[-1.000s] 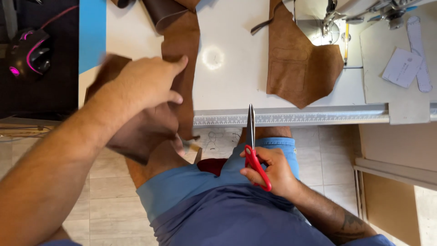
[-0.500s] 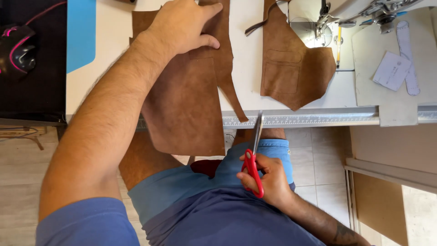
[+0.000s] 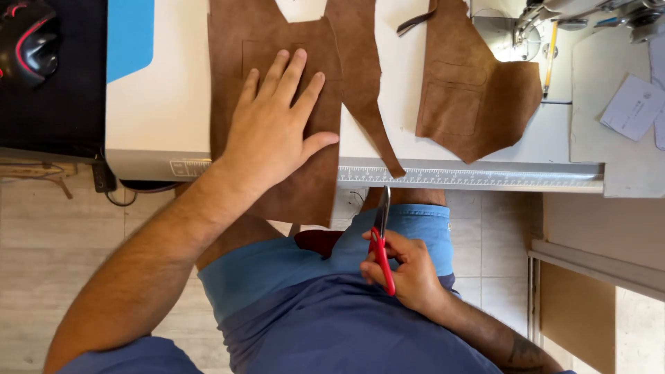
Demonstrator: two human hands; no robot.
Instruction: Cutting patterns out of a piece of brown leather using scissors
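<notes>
White work table (image 3: 159,131) with a metal ruler strip (image 3: 471,178) along the near edge, over a pale tiled floor (image 3: 62,235). Sewing machine (image 3: 554,14) at the far right corner, partly out of frame; black fabric with a dark rounded object (image 3: 28,38) at far left, possibly a computer mouse.

Large brown suede-like panel with a stitched pocket outline (image 3: 277,104) flat on the table, lower part hanging over the near edge. Left hand (image 3: 273,128) pressed palm-down on that panel, fingers spread and extended, not gripping.

Second brown suede-like panel with its own pocket outline (image 3: 471,97) to the right, well apart from the left hand. Narrow tapering brown strip (image 3: 364,90) between the two panels, tip reaching the ruler strip.

Right hand (image 3: 405,266) below table level, above the lap, fingers closed around the handles of red-handled scissors (image 3: 380,239). Blades together, pointing up toward the table edge, clear of the material.
</notes>
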